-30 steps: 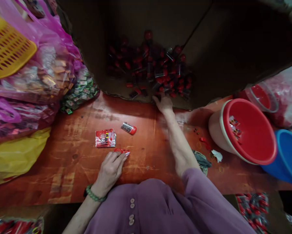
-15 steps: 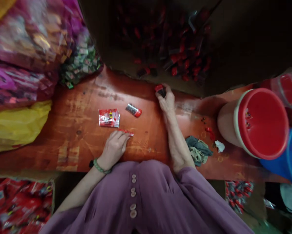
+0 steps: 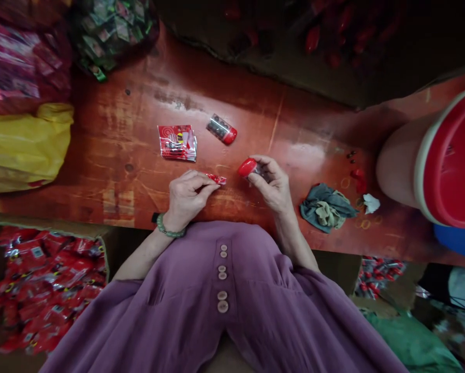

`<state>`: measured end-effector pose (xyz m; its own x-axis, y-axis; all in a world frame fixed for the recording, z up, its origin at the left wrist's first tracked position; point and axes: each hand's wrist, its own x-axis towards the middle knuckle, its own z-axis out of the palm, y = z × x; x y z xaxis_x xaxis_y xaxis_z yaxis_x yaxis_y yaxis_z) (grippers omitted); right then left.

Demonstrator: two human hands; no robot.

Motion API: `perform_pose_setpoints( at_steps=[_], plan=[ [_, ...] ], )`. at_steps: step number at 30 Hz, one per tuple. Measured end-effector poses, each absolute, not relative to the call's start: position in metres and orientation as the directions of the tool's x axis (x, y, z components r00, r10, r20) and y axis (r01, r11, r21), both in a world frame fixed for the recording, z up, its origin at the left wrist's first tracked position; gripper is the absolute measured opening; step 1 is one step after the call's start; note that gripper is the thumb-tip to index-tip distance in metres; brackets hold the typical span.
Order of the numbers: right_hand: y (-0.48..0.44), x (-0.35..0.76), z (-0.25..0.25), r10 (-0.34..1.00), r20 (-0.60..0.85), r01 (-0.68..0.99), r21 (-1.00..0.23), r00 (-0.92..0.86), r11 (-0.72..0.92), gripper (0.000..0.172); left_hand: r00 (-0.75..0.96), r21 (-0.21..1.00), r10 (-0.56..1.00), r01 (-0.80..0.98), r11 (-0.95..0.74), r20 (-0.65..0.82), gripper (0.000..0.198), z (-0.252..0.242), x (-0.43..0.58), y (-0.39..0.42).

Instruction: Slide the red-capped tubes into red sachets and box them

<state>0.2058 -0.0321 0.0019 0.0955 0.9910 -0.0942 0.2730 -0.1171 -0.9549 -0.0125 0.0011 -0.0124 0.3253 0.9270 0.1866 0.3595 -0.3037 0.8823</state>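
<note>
Between its thumb and fingers, my left hand (image 3: 189,196) pinches a small red packet (image 3: 216,179) just above the table (image 3: 145,111). My right hand (image 3: 272,185) grips a clear tube with a red cap (image 3: 247,167), the cap pointing left towards the packet. The tube's body is partly hidden by my fingers. Another red-capped tube (image 3: 221,129) with dark contents lies on the table beyond my hands. To its left sits a small stack of red printed packets (image 3: 176,143).
Right of my right hand lies a crumpled grey-green cloth (image 3: 327,208), near a white scrap (image 3: 371,203) and a red-topped bucket (image 3: 405,155). A dark box edge runs along the back. Filled bags (image 3: 26,142) stand left; a box of red packets (image 3: 54,290) is below left.
My right hand has come back from the box edge towards my left hand, bringing the red-capped tube. My left hand has lifted the red packet slightly. The camera view has shifted.
</note>
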Motion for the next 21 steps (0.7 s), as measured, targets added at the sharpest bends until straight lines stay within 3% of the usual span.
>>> perform_pose_setpoints(
  at_steps=[5, 14, 21],
  plan=[
    [-0.042, 0.196, 0.020, 1.000, 0.007, 0.347, -0.938, 0.014, 0.001, 0.034, 0.307, 0.915, 0.936, 0.300, -0.268, 0.174, 0.004, 0.002, -0.011, -0.004],
    [-0.048, 0.195, 0.030, 0.971, 0.130, 0.543, -0.811, -0.199, 0.220, 0.026, 0.370, 0.892, 0.899, 0.286, -0.351, 0.235, 0.006, 0.007, -0.014, -0.006],
    [-0.048, 0.196, 0.043, 0.934, -0.035, 0.714, -0.655, -0.355, 0.247, 0.028, 0.465, 0.912, 0.874, 0.281, -0.298, 0.142, 0.007, 0.001, -0.015, -0.008]
  ],
)
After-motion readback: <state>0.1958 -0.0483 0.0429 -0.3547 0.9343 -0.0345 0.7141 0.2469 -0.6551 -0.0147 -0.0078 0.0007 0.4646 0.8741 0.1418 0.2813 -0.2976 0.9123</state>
